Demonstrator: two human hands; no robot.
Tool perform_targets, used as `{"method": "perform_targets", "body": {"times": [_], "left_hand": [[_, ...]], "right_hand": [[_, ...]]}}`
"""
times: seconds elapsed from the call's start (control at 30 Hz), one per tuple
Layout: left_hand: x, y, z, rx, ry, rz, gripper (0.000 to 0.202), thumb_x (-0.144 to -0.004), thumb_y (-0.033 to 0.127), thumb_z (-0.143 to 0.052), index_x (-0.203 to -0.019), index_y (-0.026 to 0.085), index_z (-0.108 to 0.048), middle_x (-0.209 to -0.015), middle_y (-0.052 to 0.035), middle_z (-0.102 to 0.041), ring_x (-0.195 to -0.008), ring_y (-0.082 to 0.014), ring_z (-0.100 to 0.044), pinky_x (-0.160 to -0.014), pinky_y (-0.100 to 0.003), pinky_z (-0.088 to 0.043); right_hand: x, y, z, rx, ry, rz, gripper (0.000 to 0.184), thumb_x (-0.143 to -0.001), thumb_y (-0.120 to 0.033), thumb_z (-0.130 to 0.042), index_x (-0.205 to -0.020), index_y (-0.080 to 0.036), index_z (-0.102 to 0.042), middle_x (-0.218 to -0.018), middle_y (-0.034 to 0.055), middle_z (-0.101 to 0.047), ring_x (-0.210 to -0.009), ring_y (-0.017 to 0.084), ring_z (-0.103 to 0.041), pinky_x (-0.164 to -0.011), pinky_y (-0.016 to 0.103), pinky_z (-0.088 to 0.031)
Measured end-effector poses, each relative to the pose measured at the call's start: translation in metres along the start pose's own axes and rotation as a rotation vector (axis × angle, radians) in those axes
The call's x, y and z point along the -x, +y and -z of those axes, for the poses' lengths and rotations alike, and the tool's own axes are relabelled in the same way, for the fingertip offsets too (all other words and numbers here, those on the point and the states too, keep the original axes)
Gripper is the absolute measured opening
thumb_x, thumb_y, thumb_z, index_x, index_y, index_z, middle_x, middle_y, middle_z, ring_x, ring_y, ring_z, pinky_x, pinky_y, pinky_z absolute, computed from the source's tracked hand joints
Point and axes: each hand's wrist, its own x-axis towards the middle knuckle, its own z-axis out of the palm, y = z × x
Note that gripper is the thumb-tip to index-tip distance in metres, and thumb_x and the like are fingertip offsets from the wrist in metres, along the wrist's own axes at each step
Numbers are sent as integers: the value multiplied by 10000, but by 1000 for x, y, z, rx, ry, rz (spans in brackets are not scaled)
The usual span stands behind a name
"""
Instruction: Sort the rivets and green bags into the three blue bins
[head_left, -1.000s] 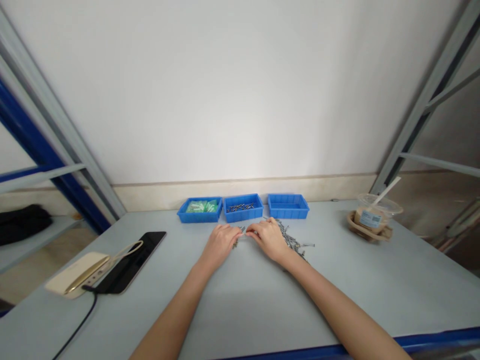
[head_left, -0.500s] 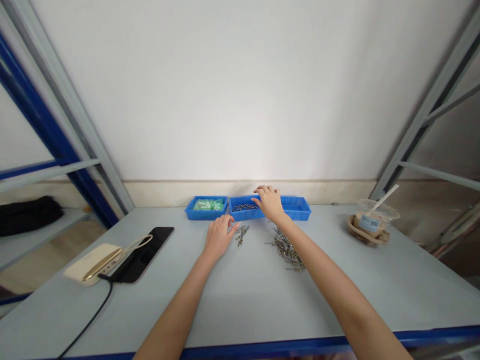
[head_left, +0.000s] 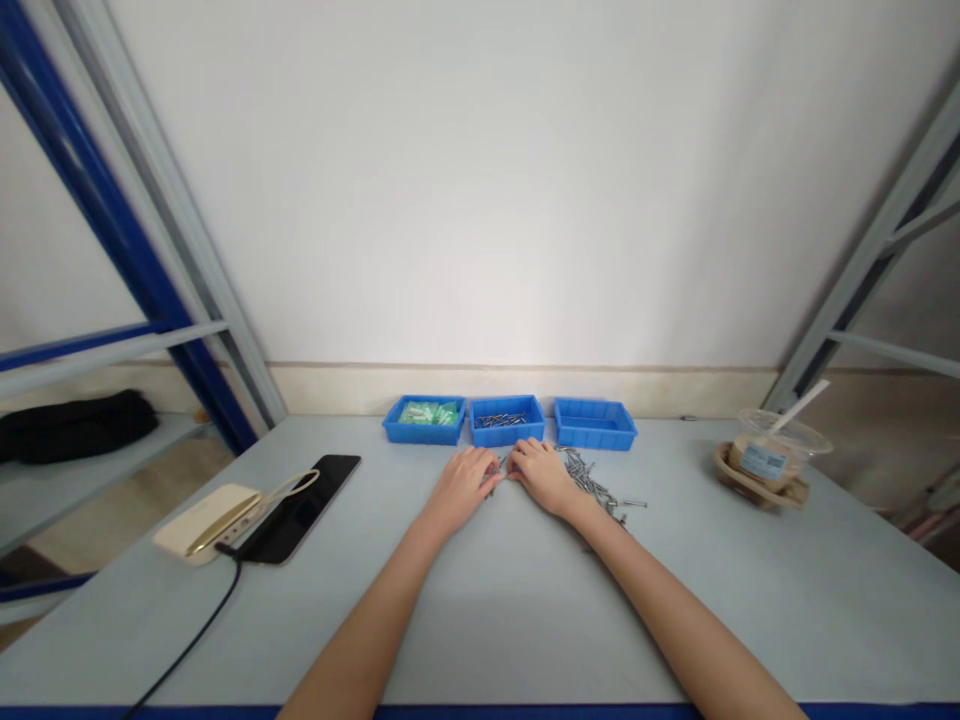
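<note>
Beside metal fasteners [head_left: 589,482], left fingers [head_left: 484,463], right fingers [head_left: 519,462] closely curled, grip unclear.

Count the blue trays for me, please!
3 in a row: the left tray, with packets; the middle tray, with metal pins; and the right tray. None seems hidden.

Soft light brightens the wall [head_left: 510,220] mid-frame, while edges stretch and blur.

Grey table [head_left: 487,630] carries 3 blue bins [head_left: 595,439], loose fasteners [head_left: 590,482].
</note>
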Motion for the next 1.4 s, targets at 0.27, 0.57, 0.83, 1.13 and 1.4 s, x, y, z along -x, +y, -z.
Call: {"method": "perform_targets", "body": {"times": [0.27,0.57,0.83,1.13,1.4], "left_hand": [[0,6,-5,-36,-92,-109,27,-870,186,-503,-854,191,-525,-896,-19,-585,-895,-191,-506,-772,-304,-365],[-2,6,1,-87,-31,-114,156,-905,232,-442,-823,184,-566,-848,-33,-625,-836,-195,-536,-749,-319,-353],[-2,4,4,-19,24,-102,145,-883,273,-508,-972,197,-593,-896,-15,-645,-871,-183,-546,-780,-309,-344],[-4,4,1,-98,-12,-71,196,-920,260,-433,-820,177,-580,-822,-14,-642,-815,-187,-530,-756,-318,-317],[-3,6,1,-85,-42,-112,232,-935,232,-380,-798,169,-557,-817,-18,-633,-806,-184,-528,-757,-318,-324]], "right_hand": [[10,1,7,-185,-20,-111,116,-869,-259,-528,-863,-175,-607,-911,46,-652,-921,187,-550,-796,310,-312],[8,2,15,-581,-8,-153,110,-855,-192,-513,-855,-188,-624,-668,-15,-674,-663,133,-603,-657,223,-371],[5,7,6,-800,77,-215,97,-842,-185,-522,-908,-183,-593,-644,-21,-657,-673,132,-611,-676,224,-409],[9,7,13,-642,85,-94,96,-813,-254,-589,-844,-195,-658,-801,10,-697,-728,142,-608,-731,245,-392],[9,8,20,-467,84,-53,147,-845,-276,-552,-869,-219,-685,-768,-4,-703,-711,138,-605,-738,251,-360]]}}
